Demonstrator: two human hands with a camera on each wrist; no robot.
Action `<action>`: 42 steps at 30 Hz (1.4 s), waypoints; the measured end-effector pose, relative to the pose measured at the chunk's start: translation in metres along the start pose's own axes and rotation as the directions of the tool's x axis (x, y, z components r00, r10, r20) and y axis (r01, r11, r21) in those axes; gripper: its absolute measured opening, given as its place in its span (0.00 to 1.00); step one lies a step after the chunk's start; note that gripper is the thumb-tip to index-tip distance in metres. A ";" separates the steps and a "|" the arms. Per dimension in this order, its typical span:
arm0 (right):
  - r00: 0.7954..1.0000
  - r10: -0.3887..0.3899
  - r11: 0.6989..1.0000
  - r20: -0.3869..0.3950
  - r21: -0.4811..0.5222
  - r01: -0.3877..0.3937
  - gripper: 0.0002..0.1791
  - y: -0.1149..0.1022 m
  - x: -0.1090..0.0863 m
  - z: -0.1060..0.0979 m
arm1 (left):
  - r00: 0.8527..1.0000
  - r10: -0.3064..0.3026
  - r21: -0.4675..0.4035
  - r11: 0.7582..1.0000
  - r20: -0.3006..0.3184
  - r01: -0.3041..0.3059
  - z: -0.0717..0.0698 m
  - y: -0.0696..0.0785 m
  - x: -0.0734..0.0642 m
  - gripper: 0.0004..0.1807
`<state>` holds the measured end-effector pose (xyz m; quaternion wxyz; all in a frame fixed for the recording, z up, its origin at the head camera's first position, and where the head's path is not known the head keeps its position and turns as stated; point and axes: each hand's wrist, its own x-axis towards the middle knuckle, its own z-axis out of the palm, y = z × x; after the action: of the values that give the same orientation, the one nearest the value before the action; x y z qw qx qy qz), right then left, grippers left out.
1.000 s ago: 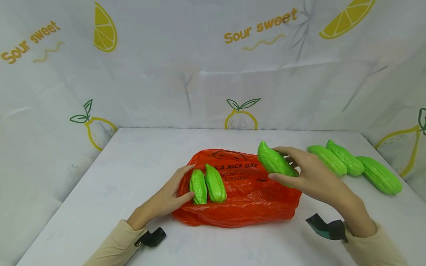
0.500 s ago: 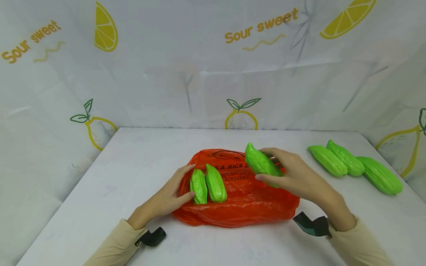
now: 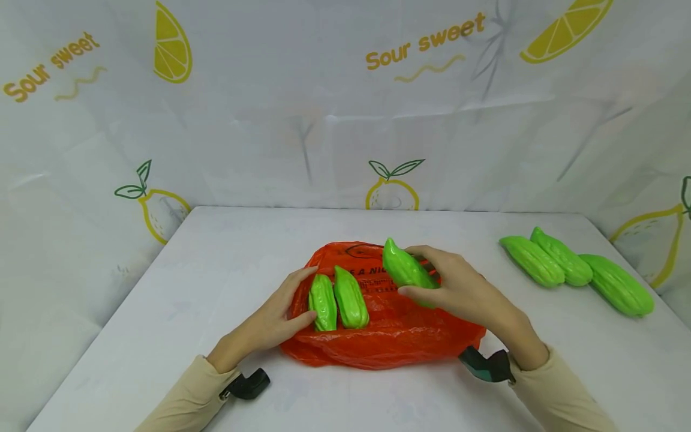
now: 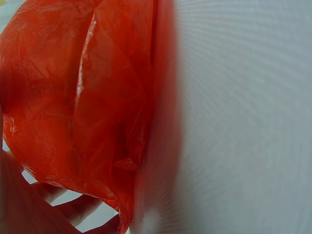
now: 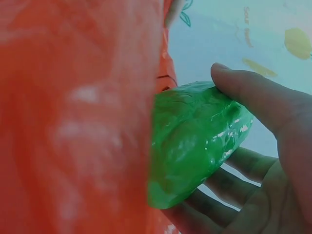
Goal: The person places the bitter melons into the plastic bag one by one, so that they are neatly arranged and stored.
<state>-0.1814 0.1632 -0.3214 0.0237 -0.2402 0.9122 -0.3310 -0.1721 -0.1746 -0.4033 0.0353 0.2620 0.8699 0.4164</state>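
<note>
A red plastic bag (image 3: 410, 345) with black lettering lies with its mouth spread on the white table. Two bright green, ridged gourds, a left one (image 3: 323, 303) and a right one (image 3: 351, 298), sit side by side in its left part. Around the bag's left end my left hand (image 3: 275, 315) holds the plastic, thumb beside the left gourd; in the left wrist view its fingers (image 4: 78, 209) show behind the red film. My right hand (image 3: 453, 282) grips a third green gourd (image 3: 405, 267) between thumb and fingers over the bag's right part, pointed tip up and leftward.
Several more green gourds (image 3: 561, 257) lie together at the right of the table (image 3: 243, 252). A white cloth (image 3: 259, 90) printed with lemons hangs behind the table. Black wrist devices stick out at the left cuff (image 3: 247, 384) and right cuff (image 3: 488, 365).
My right hand has carried its gourd leftward and slightly down, further over the bag. The left hand, bag and other gourds stay where they were.
</note>
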 end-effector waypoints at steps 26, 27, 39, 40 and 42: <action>0.994 0.104 0.994 0.019 0.007 -0.105 0.36 -0.002 0.017 0.041 | 1.000 0.000 0.006 1.000 -0.003 0.000 0.001 -0.001 0.000 0.40; 0.994 0.107 0.994 0.018 0.007 -0.107 0.37 -0.002 0.017 0.042 | 1.000 0.000 0.007 1.000 -0.003 0.000 0.000 -0.001 0.000 0.40; 0.985 0.171 0.985 0.022 0.008 -0.171 0.36 0.000 0.021 0.054 | 1.000 0.006 0.005 1.000 -0.004 -0.006 0.000 -0.001 0.000 0.40; 0.985 0.173 0.985 0.023 0.009 -0.173 0.37 0.000 0.021 0.054 | 1.000 0.005 0.005 1.000 -0.004 -0.005 0.000 -0.001 0.000 0.40; 0.982 0.185 0.983 0.027 0.012 -0.186 0.37 0.000 0.021 0.056 | 1.000 0.004 0.003 1.000 -0.001 -0.004 0.000 -0.001 0.000 0.40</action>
<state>-0.1888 0.1206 -0.3622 0.0678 -0.1582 0.9278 -0.3309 -0.1728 -0.1750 -0.4040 0.0336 0.2636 0.8700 0.4154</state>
